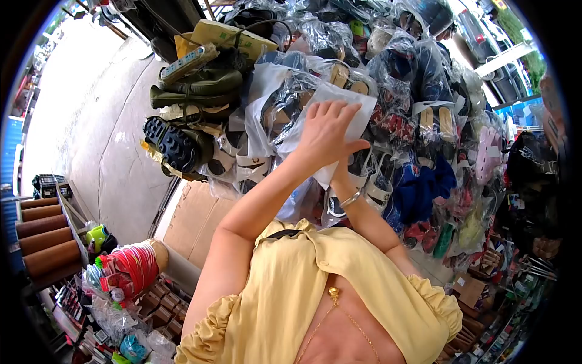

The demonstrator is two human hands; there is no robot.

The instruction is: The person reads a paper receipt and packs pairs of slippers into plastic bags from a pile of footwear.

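Observation:
My left hand (328, 130) lies palm down on a white translucent sheet or bag (359, 108), fingers spread and thumb out to the right. Just beneath it is my right hand (341, 168), its fingers hidden behind the left hand and the white material; a bracelet circles that wrist. Around both hands are shoes in clear plastic bags, with white-strapped sandals (251, 168) to the left and a pair with beige insoles (436, 124) to the right.
Olive shoes (203, 88) and a black-soled shoe (170, 144) sit at the pile's left edge, beside a power strip (188, 62). Blue fabric-like items (418, 188) lie right. Flattened cardboard (197, 218), brown rolls (51, 249) and red cord (136, 267) are lower left.

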